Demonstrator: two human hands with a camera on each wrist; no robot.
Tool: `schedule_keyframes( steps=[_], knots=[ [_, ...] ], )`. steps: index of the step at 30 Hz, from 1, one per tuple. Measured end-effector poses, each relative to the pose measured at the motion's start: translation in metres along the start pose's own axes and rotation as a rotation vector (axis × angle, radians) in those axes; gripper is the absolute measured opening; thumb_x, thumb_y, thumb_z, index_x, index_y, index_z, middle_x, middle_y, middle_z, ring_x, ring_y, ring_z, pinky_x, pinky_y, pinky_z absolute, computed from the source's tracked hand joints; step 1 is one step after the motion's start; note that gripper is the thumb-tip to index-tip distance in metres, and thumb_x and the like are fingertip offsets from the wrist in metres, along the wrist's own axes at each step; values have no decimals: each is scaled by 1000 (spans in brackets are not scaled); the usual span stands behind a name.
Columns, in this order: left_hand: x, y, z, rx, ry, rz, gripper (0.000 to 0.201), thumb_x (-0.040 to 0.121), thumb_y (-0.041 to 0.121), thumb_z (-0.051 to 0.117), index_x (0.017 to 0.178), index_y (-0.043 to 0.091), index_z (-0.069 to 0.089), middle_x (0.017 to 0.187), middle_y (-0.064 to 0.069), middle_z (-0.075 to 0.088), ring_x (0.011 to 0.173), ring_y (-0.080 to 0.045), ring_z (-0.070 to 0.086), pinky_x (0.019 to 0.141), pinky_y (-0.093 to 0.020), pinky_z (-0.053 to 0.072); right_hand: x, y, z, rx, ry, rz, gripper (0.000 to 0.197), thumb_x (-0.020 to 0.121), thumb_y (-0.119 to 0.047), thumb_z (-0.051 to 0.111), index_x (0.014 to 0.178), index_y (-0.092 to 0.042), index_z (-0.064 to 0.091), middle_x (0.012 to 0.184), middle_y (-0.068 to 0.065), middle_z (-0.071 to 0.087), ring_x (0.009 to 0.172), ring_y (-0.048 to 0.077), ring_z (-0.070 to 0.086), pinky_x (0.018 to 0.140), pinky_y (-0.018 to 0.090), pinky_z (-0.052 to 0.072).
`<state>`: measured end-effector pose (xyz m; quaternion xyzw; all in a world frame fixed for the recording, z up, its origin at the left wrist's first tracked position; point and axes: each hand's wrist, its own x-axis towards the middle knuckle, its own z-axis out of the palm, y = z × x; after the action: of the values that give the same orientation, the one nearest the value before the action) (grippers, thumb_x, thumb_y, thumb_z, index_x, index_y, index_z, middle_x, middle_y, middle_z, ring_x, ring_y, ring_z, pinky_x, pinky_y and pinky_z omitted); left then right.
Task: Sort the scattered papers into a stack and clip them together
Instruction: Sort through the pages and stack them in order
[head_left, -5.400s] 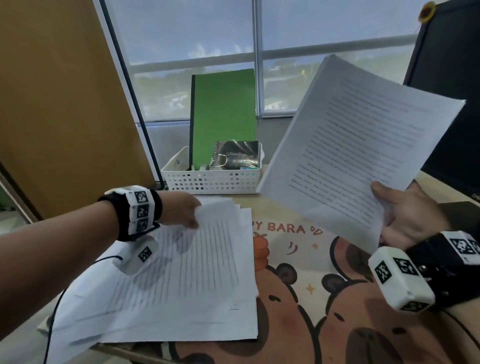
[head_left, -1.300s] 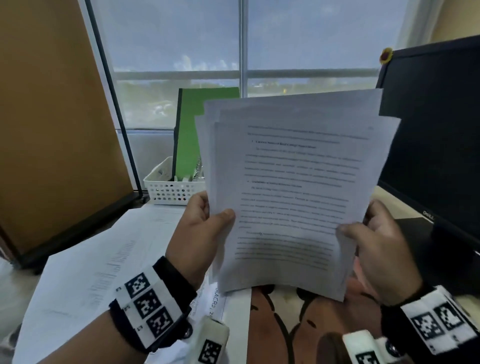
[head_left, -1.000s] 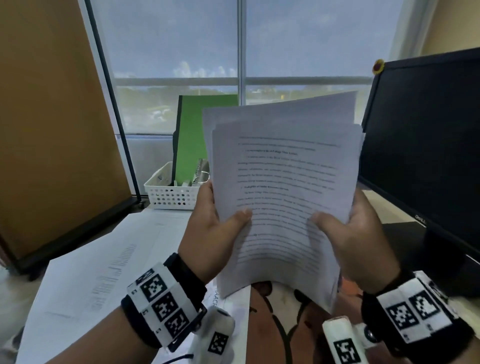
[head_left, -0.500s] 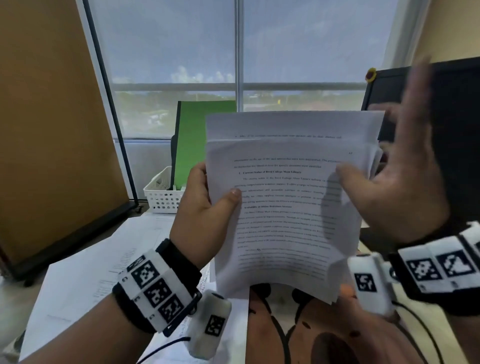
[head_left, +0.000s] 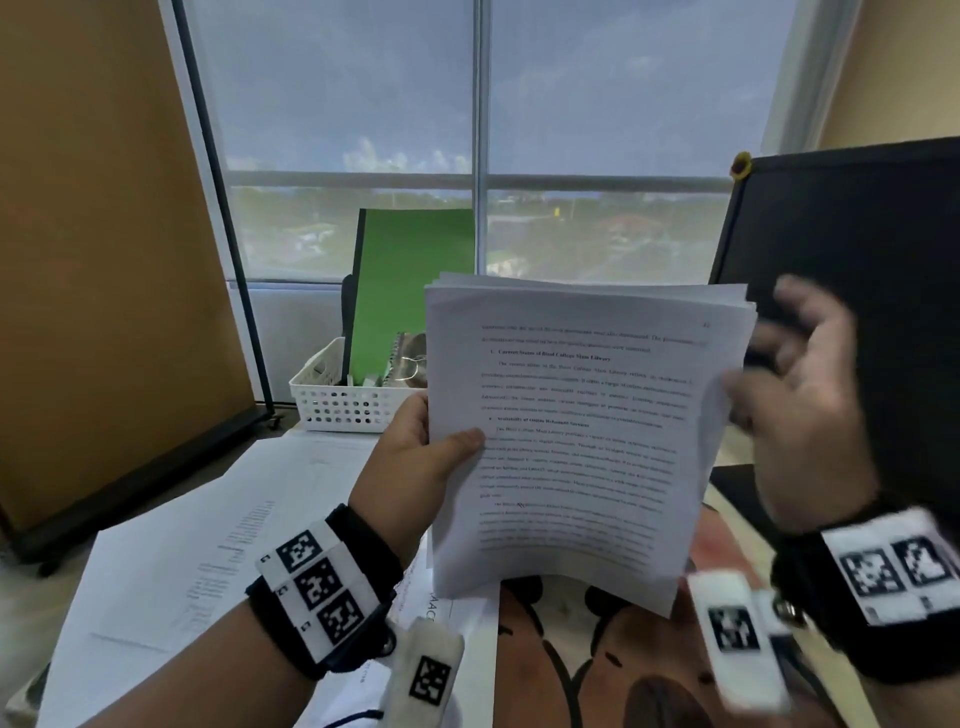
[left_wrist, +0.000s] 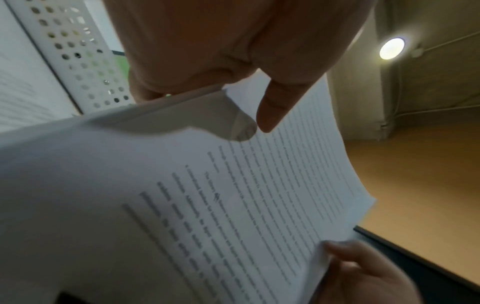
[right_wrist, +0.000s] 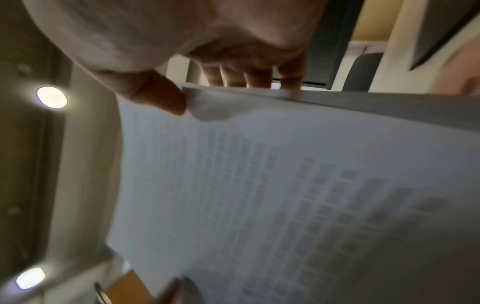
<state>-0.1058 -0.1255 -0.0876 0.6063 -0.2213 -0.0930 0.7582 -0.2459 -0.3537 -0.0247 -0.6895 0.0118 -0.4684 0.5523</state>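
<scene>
Left hand (head_left: 415, 462) grips paper stack (head_left: 576, 441) upright — right hand (head_left: 800, 415) alongside, blurred.

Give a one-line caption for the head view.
Left hand grips a paper stack upright while right hand squares its edge.

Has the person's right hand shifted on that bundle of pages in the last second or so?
Yes. The right hand has risen from the stack of papers' lower right edge to its upper right side, up beside the black monitor.
</scene>
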Motion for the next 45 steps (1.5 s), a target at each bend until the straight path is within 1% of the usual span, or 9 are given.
schedule_keyframes(
  steps=[4,8,12,20,25,27,33,39,45],
  knots=[
    [2,-7,1,34,-25,-35,55,77,16,70,131,11,59,122,-10,76,112,-35,72,101,-54,56,-32,42,12,-143,-120,321,43,86,10,54,121,-16,58,107,3,72,105,27,68,81,41,57],
    [2,4,16,187,43,159,46,85,32,61,128,19,57,123,0,74,114,-24,71,98,-54,57,-29,22,35,-255,-87,256,34,92,-3,58,117,-26,54,104,-12,64,98,5,61,71,23,48],
    [2,25,19,164,128,300,34,88,25,60,121,19,55,118,-4,72,110,-26,71,92,-53,60,-19,-3,37,-166,-44,119,40,91,-2,59,118,-30,50,106,-13,65,96,2,63,73,25,52],
    [-15,-7,-14,107,-54,-156,57,67,6,64,124,7,64,116,-13,78,108,-39,73,96,-54,58,-51,39,14,48,-213,488,47,72,-8,66,115,-25,64,114,7,73,109,31,69,96,62,52],
    [-11,-14,-8,151,-55,-133,46,88,-13,57,127,12,63,116,-9,78,108,-33,74,99,-54,57,-53,40,24,-149,-260,395,45,84,-7,67,114,-39,55,110,-8,71,105,14,67,89,45,58],
    [-10,-12,-6,140,-12,-107,50,80,-3,62,128,14,63,116,-7,78,108,-31,74,97,-53,58,-52,38,26,-172,-221,354,46,88,-2,63,111,-40,52,109,-10,68,104,11,66,84,40,58],
    [-8,-11,-8,139,36,-73,50,74,6,66,124,13,60,119,-8,76,111,-31,72,95,-53,59,-55,41,23,-138,-12,337,38,88,-1,58,115,-26,49,108,-4,65,104,19,63,80,40,55],
    [-9,-11,-4,181,-37,-37,53,97,-15,50,132,24,57,122,3,76,112,-18,72,93,-36,59,-56,37,31,-122,34,323,35,90,-10,58,106,-41,49,110,-5,64,106,17,63,82,44,57],
    [-6,-19,-5,208,-13,-146,39,100,-8,48,129,18,54,124,-5,74,111,-24,73,96,-45,59,-59,34,36,-241,-71,326,27,98,-12,57,115,-27,42,103,-13,56,92,3,55,61,20,42]
  ],
)
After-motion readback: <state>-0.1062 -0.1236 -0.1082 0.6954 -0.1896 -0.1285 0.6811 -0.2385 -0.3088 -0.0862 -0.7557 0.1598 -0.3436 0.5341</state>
